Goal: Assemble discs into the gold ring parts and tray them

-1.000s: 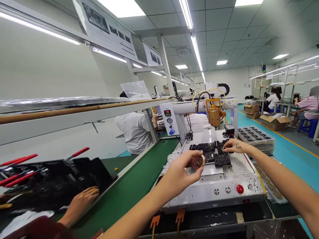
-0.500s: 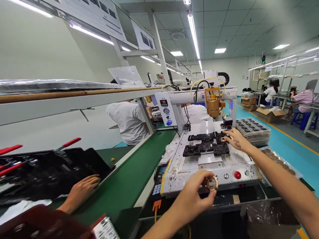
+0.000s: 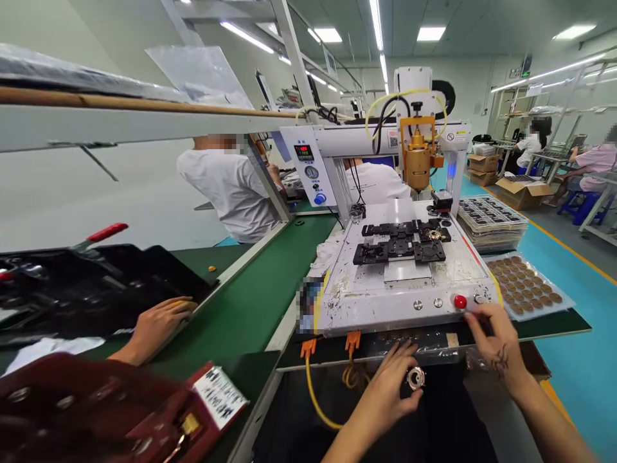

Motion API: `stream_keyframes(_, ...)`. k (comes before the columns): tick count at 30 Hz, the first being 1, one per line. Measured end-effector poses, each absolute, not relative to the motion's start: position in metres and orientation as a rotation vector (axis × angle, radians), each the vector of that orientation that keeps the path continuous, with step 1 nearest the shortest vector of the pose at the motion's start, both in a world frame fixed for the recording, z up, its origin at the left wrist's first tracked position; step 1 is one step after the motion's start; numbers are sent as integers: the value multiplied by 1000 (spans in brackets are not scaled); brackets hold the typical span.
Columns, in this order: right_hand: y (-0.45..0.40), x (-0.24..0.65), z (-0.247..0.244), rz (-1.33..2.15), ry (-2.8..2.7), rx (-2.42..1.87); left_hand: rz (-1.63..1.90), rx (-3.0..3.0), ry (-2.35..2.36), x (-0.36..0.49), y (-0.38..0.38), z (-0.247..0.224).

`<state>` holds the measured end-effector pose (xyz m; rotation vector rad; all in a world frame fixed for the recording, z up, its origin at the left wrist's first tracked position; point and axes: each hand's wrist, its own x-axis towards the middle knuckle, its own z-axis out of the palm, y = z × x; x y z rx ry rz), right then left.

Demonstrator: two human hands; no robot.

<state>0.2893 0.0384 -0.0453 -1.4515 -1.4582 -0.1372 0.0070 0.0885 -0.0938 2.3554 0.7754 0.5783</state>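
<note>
Between the thumb and fingers of my left hand [image 3: 393,386] is a round rose-gold watch case [image 3: 415,378], held low in front of the dispensing machine [image 3: 376,308]. My right hand [image 3: 499,341], with nothing seen in it, is at the machine's front right corner. Its fingers are apart and reach the panel beside the red button [image 3: 459,301] and a silver button [image 3: 479,299]. On the machine bed, black fixture plates [image 3: 400,244] lie under the gold dispensing head [image 3: 417,164]. Another gold watch case [image 3: 434,235] sits in the rear right plate.
A plastic tray of round brown discs [image 3: 525,286] lies right of the machine, before stacked trays [image 3: 491,215]. Left is a green conveyor belt [image 3: 270,296]. A co-worker's hand [image 3: 159,325] rests near a black sheet with red-handled clamps [image 3: 103,233]. Yellow cables [image 3: 313,392] hang in front.
My right hand has moved from the rear right fixture plate to the front panel, leaving a watch case in the plate. My left hand, still holding its case, appears lower as the view shifts.
</note>
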Motion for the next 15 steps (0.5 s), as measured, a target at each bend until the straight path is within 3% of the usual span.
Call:
stream_keyframes(5, 41, 231, -76, 310, -1898, -1282, 578, 2311, 779, 2, 62, -89)
stream_keyframes(15, 66, 228, -104, 283, -1890, -1353, 575, 2307, 738, 11, 100, -84)
